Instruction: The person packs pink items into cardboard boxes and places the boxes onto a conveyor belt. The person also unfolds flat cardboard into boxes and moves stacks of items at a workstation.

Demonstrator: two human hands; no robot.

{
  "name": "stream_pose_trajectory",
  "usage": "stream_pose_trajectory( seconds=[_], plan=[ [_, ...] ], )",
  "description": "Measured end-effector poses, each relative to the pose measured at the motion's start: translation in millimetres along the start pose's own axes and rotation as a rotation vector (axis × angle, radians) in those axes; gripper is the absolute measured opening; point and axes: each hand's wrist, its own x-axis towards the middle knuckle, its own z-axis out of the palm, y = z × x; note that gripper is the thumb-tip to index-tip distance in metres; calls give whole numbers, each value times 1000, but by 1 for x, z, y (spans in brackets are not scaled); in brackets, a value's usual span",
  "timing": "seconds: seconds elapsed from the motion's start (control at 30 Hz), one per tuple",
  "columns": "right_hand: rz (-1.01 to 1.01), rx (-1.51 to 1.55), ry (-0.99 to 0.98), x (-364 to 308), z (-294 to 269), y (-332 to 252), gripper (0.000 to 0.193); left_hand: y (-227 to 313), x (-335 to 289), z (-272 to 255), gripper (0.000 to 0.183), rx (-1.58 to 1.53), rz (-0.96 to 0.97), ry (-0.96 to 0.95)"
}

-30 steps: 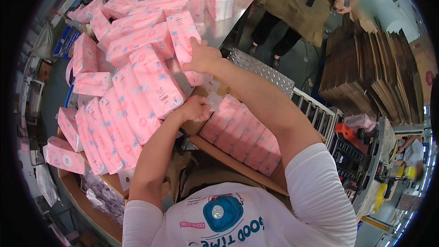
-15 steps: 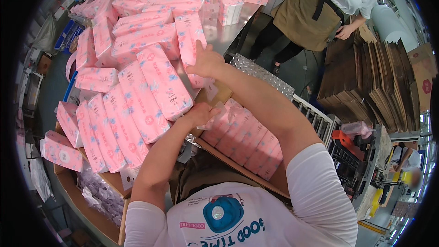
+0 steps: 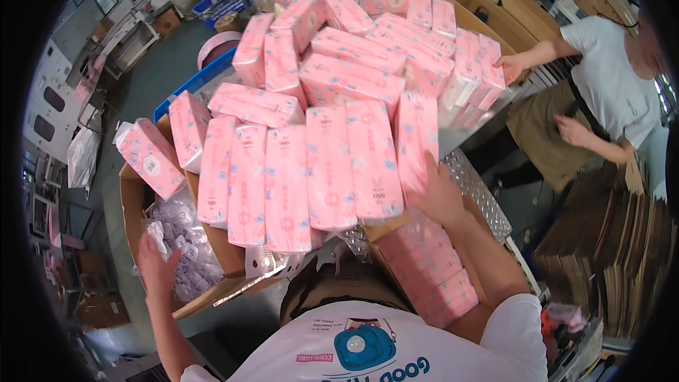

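My left hand (image 3: 157, 267) is over the left side of a cardboard carton filled with crumpled clear plastic wrap (image 3: 189, 247). Its fingers are spread, and a whitish scrap of plastic lies by the fingertips. With my right hand (image 3: 437, 194) I grip the lower end of a pink soft tissue pack (image 3: 419, 127) with a blue flower print. To its left, several more pink packs (image 3: 286, 187) lie side by side in a row. Below my right forearm, an open carton holds neatly stacked pink packs (image 3: 431, 272), partly hidden by the arm.
A heap of pink packs (image 3: 353, 78) covers the table beyond the row. At the right, a co-worker's hand (image 3: 513, 67) touches packs at the table's edge. Flattened cardboard sheets (image 3: 587, 255) stand at the lower right. A blue crate (image 3: 219, 6) sits at the far left.
My left hand has moved from the carton of packs, where it held clear plastic, to the carton of wrap at the left. My right hand stays on its pack. The view has swung left.
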Motion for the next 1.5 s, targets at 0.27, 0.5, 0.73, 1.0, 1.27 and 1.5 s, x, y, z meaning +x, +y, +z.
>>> stream_pose_trajectory(
  seconds=[0.27,0.5,0.73,1.0,1.27,1.5],
  plan=[
    [-81,6,266,61,10,17,97,214,26,28,103,-69,962,-49],
    [346,572,-395,80,-41,29,63,201,76,62,89,-485,610,34],
    [618,723,-505,53,-43,48,59,225,95,41,84,-676,732,-100],
    [630,1282,-366,60,-15,33,58,245,183,53,64,-1451,-377,-1418],
    [747,1524,399,-83,-66,53,43,303,143,25,57,-1654,124,-1050],
    [646,1470,722,-395,-70,93,89,418,25,22,35,-1206,1121,-1192]
  ],
)
